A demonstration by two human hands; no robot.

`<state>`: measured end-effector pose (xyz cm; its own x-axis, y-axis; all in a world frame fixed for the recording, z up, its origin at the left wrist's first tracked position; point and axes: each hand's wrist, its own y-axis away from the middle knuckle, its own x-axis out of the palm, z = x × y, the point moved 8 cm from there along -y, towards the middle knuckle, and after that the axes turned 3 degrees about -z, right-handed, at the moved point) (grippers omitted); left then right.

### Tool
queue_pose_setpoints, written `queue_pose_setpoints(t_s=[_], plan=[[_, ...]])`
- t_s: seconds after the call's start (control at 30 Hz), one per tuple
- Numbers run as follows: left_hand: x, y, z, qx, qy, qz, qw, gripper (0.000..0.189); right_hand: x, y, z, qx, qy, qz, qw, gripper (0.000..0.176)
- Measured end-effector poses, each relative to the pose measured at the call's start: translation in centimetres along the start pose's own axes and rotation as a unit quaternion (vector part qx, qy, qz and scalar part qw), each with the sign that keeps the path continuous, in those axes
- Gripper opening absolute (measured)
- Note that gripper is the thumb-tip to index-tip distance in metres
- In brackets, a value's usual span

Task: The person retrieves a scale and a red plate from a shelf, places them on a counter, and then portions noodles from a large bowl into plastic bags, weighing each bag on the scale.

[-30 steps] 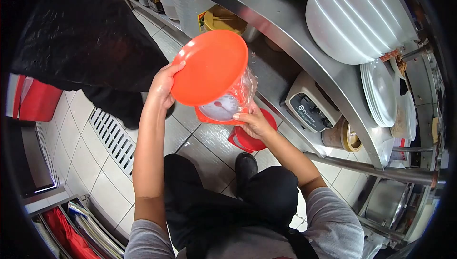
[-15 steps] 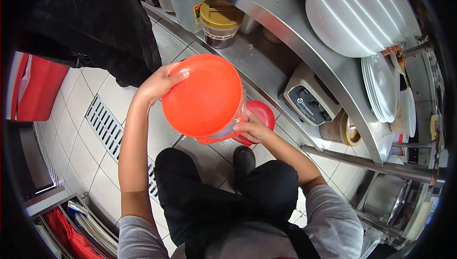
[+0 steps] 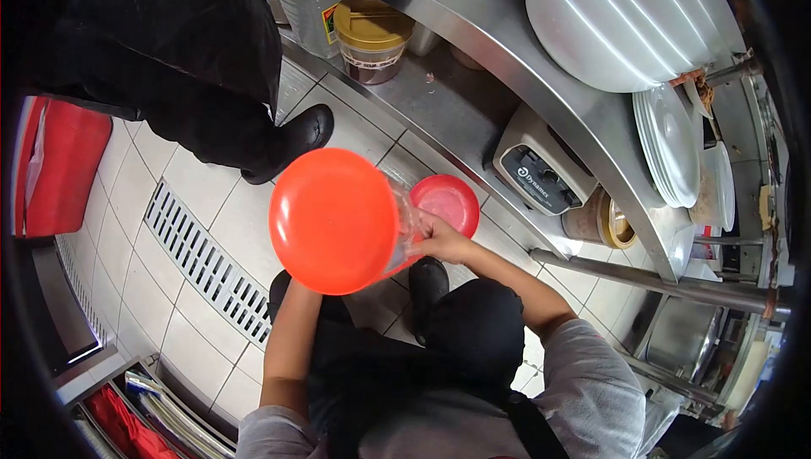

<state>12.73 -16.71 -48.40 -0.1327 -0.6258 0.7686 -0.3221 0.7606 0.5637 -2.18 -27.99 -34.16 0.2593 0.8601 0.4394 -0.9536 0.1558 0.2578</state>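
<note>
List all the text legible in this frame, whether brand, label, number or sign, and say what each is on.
"Dynamex": front panel of the beige appliance on the lower shelf.
Band on the yellow-lidded container: has lettering, too blurred to quote reliably.
Colored sticker on the clear plastic jug: too small to read.
No numbers or signs are legible.

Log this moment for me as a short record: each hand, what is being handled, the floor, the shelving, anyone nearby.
Left hand: hidden behind the orange dish; only the forearm shows
Right hand: gripping at the clear plastic wrap beside the dish
Dish: round, inner face toward the camera, above the floor
Floor: white tiles, slotted drain cover, round red object
Shelving: gold-lidded tub, appliance marked Dynamex, stacked white plates
Nearby: another person in black clothing, one black boot visible
</note>
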Motion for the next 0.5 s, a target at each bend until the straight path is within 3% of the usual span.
queue_pose_setpoints(t_s=[0.07,0.13,0.2,0.23,0.33,0.4,0.43,0.5], plan=[[-1.4,0.3,1.3,0.02,0.024,0.007,0.999,0.07,0.8,1.5,1.7,0.041,0.03,0.008,0.999,0.073],[-2.0,0.6,1.9,0.04,0.042,0.017,0.998,0.07,1.6,3.2,3.0,0.075,0.081,0.091,0.99,0.067],[-2.1,1.1,1.9,0.063,0.056,0.03,0.996,0.069,-1.6,5.9,-0.4,0.179,0.164,0.147,0.959,0.054],[-2.0,1.3,1.7,0.076,0.063,0.04,0.994,0.069,-3.7,7.9,-1.3,0.307,0.225,0.098,0.92,0.054],[-1.4,1.7,0.7,0.11,0.078,0.074,0.988,0.067,-10.5,13.4,-4.9,0.528,0.292,-0.018,0.797,0.064],[-0.6,1.1,0.1,0.122,0.079,0.101,0.984,0.067,-14.3,15.3,-8.5,0.563,0.299,-0.101,0.764,0.082],[-0.2,0.8,-0.1,0.126,0.076,0.115,0.983,0.066,-16.1,15.9,-12.3,0.564,0.3,-0.103,0.762,0.082],[0.3,0.0,0.0,0.128,0.08,0.135,0.979,0.066,-20.1,13.1,-15.0,0.32,0.46,-0.198,0.804,0.105]])
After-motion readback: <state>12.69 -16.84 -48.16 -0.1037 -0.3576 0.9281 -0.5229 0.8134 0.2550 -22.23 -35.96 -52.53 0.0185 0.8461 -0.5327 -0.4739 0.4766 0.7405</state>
